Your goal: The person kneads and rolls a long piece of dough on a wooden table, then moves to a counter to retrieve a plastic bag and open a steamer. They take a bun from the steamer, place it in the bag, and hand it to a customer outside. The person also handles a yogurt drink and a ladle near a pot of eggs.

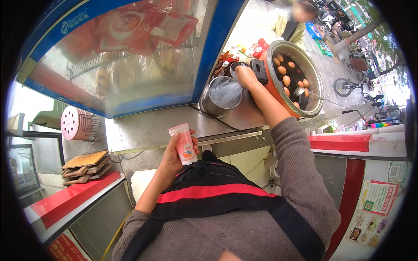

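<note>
My left hand [173, 153] is wrapped around a pink and white plastic drink cup [185, 143] with a sealed lid, held upright in front of my apron [218, 192]. Stretched out ahead, my right hand [246, 77] pinches part of a clear plastic bag [234, 69]. Below those fingers stands a round stainless steel canister [217, 110] stuffed with more thin clear plastic bags [225, 91]. Right beside my wrist is the black handle [259, 71] of an orange pot [272, 78], where several brown eggs [286, 80] lie in dark liquid.
A ladle [298, 91] rests in the pot. A glass-fronted display case [130, 78] with blue trim covers the upper left of the metal counter [147, 127]. A black cable [215, 117] crosses the counter. Stacked wooden boards [85, 161] lie at left. Another person [290, 26] stands beyond the pot.
</note>
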`<state>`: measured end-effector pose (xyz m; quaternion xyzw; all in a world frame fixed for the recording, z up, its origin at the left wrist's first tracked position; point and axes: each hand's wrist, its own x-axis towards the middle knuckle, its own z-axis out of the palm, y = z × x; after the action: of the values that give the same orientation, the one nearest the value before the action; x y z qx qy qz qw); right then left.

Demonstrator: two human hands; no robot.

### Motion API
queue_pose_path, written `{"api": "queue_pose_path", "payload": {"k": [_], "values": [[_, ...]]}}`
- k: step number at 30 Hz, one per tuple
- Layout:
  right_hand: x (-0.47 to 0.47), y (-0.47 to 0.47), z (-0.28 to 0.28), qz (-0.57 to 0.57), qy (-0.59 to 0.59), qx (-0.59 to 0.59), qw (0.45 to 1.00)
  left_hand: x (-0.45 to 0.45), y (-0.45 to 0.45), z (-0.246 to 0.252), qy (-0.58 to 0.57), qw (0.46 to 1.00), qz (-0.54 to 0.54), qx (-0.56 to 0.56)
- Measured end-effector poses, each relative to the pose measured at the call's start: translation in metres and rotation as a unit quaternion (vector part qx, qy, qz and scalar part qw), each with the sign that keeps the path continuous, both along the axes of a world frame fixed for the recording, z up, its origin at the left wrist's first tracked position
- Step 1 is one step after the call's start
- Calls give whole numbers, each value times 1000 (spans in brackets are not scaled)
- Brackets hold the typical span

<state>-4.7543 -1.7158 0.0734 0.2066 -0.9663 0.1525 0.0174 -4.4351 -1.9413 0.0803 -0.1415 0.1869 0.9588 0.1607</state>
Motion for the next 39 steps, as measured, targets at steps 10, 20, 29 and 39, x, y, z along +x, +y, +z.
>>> {"api": "queue_pose_path", "payload": {"k": [10, 20, 29, 39], "values": [[144, 47, 150, -98, 45, -489, 866, -30, 17, 23, 139, 988, -41, 54], [212, 29, 87, 67, -187, -410, 890, -49, 38, 39, 65, 986, 47, -149], [2, 5, -16, -94, -62, -9, 994, -40, -15, -42, -12, 742, -182, -645], [15, 8, 49, -36, 121, -83, 989, -45, -5, -81, 18, 797, 8, -604]]}}
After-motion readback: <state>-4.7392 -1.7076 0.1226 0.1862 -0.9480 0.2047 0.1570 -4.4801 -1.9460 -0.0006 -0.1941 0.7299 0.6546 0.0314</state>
